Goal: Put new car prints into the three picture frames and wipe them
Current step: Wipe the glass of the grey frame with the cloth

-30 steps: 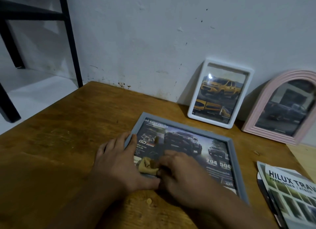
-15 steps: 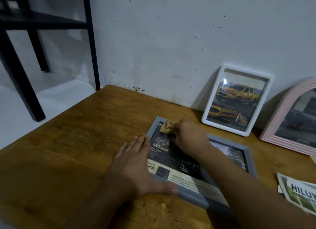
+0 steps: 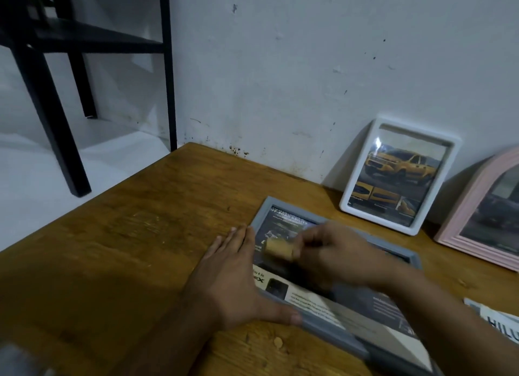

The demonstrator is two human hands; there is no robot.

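Note:
A grey picture frame (image 3: 331, 323) with a dark car print lies flat on the wooden table (image 3: 118, 249). My left hand (image 3: 238, 280) rests flat against the frame's left corner, fingers straight, thumb along the near edge. My right hand (image 3: 337, 255) holds a small tan cloth wad (image 3: 279, 249) and presses it on the glass near the frame's upper left. A white frame (image 3: 398, 176) with a yellow truck print leans on the wall. A pink arched frame (image 3: 488, 215) with a dark car print leans to its right.
A car brochure (image 3: 497, 322) lies at the table's right edge. A small tan scrap (image 3: 278, 342) sits on the table in front of the grey frame. A black metal stand (image 3: 70, 94) is on the floor beyond the table's left edge.
My right hand slid the cloth from the near edge up to the frame's far left corner, then back toward the middle. My left hand stays on the frame's left corner.

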